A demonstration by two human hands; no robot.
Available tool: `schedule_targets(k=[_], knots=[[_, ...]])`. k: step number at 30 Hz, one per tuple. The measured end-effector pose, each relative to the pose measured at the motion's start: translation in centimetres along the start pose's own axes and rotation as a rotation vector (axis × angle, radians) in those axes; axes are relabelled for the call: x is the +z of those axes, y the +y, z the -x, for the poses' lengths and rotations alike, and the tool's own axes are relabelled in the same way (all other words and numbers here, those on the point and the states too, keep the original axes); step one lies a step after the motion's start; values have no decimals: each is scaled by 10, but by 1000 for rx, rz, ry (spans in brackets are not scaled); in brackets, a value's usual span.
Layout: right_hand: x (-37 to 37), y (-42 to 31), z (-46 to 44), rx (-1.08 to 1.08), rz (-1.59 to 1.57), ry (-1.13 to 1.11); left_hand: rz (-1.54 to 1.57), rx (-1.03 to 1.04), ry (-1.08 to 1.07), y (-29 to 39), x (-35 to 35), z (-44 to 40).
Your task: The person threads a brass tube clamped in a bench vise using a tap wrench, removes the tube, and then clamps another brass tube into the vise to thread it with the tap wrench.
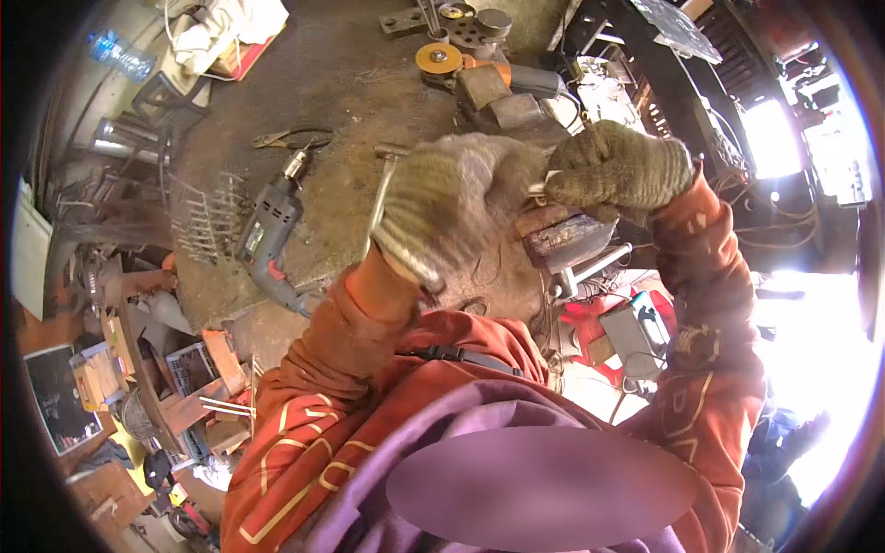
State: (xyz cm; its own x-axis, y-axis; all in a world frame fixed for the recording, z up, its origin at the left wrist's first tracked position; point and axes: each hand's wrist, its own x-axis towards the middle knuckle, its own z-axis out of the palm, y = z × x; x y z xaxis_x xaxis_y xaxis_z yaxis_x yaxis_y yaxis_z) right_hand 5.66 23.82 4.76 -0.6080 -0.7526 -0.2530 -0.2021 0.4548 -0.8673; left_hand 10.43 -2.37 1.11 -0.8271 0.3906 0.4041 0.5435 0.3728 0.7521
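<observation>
My left hand [452,198], in a striped grey-brown work glove, is over the middle of the bench, its fingers smeared by motion. Close on its right, my right hand [618,166] wears a similar glove and has its fingers curled closed. A small pale piece [537,189] shows at those fingertips; most of what they hold is hidden. Beside my left hand lies a thin metal bar [380,198] with a crosspiece at its top. Below my right hand is a dark metal block [570,241] with a rod handle [599,265].
A grey power drill [269,230] and pliers [293,139] lie on the worn bench [341,83]. An angle grinder [535,80] with an orange disc [438,59] sits at the back, near metal blocks [516,111]. Wire racks [207,217] stand left; a red case [599,318] is lower right.
</observation>
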Motion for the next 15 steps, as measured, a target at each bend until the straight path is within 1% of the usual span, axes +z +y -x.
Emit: schedule_targets(k=[1, 2, 3, 4, 5, 6, 7, 9, 10, 11, 12, 13, 14, 15], knots=[[13, 9, 2, -259, 23, 101, 0, -34, -60, -10, 0, -10], [15, 8, 8, -33, -160, 120, 1, -44, -55, -12, 1, -21], [22, 3, 10, 89, -251, 137, 18, -33, -72, -14, -1, -32], [29, -2, 12, 209, -346, 164, 85, -76, -155, -18, -3, -44], [38, -3, 13, 47, 32, 290, 153, -119, -242, -24, -3, -57], [50, -4, 15, -107, 414, 402, 100, -53, -267, -35, 5, -70], [64, -7, 18, -127, 590, 483, 120, -39, -287, -44, 13, -86], [103, -17, 16, 203, 441, 739, 161, -19, -508, -55, 33, -120], [121, -24, 8, 333, 348, 892, 166, -15, -642, -51, 42, -137], [132, -31, -3, 384, 264, 1025, 165, -12, -777, -43, 52, -151], [144, -38, -14, 422, 172, 1164, 344, 32, -851, -44, 63, -155], [146, -54, -21, 531, -297, 1173, 354, 357, -768, -65, 92, -161], [148, -70, -28, 655, -747, 1236, 351, 670, -631, -86, 120, -168], [151, -50, -27, 652, -752, 1247, 465, 706, -465, -89, 134, -165]])
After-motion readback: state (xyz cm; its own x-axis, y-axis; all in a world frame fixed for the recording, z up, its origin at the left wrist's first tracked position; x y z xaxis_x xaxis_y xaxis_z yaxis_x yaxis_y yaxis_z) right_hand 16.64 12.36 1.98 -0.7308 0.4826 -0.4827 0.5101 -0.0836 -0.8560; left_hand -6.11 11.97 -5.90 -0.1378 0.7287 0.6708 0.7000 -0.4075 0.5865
